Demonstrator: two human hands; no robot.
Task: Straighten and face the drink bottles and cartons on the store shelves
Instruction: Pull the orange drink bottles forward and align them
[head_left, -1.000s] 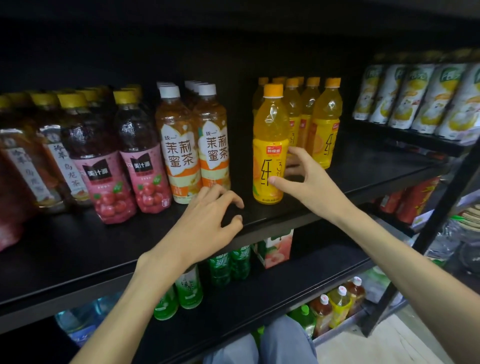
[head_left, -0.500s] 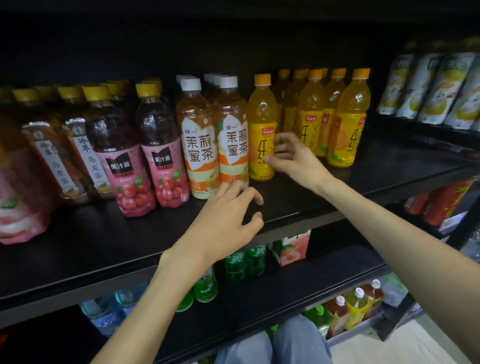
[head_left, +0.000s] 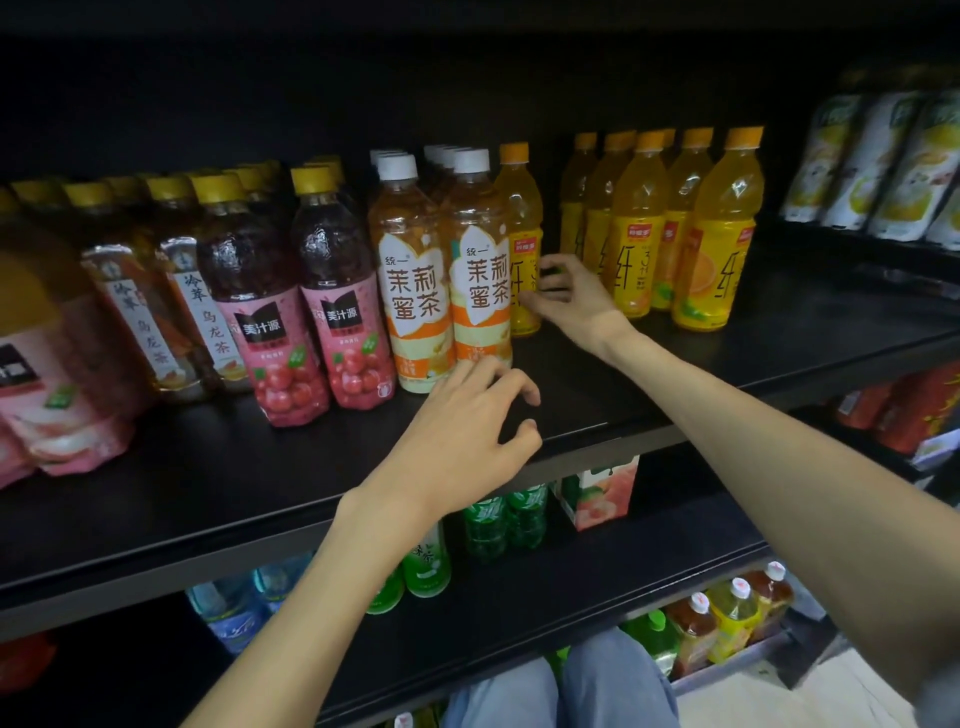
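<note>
1. Starting nearest the camera: the left hand sits low centre of the frame, hovering over the front edge of the shelf. Its fingers are loosely curled with nothing in them, fingertips just reaching the base of the white-capped tea bottles. Can't tell if they actually touch.

2. One step further back, the right hand is at centre frame. Its grip is curled round the lower body of the lone orange juice bottle, thumb on the label side, fingers wrapped behind.

3. That bottle stands upright, long axis vertical, tucked right against the tea bottles and partly hidden behind them. It lies left of the right hand.

4. Furthest back, upper right of centre, is the orange juice row, well apart from the lone one, with a bare gap of shelf between.

5. My guess: the bottle belongs with that row, so the move goes rightward, and the right hand is clearly the nearer one.
</note>
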